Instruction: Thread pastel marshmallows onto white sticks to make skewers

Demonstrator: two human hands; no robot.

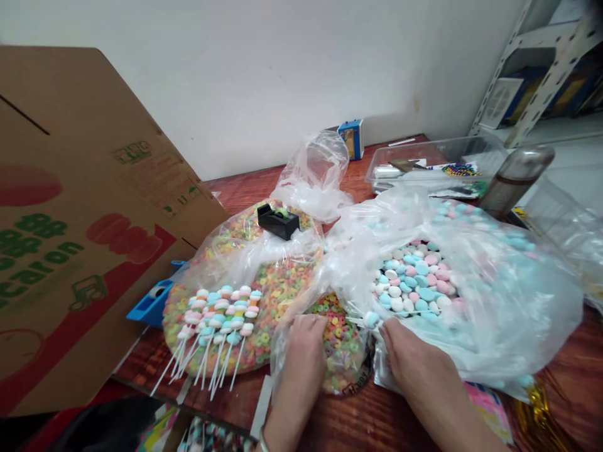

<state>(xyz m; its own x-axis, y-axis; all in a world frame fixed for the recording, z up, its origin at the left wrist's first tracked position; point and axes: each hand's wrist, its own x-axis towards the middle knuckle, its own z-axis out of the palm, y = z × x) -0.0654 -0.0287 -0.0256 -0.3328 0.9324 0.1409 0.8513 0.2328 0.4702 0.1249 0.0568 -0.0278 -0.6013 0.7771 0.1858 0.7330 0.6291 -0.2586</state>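
Left hand and right hand lie palm-down with fingers bent and partly hidden; whether either is gripping cannot be told. Cardboard carton at 9 o'clock from the hands. Candy bag, clear and filled with pastel candies, at 2 o'clock, under the right fingertips. Cereal bag at 10 o'clock, its rings beside the left hand. Plastic bin at 1 o'clock. Candy skewers and tape dispenser lie on the cereal bag.
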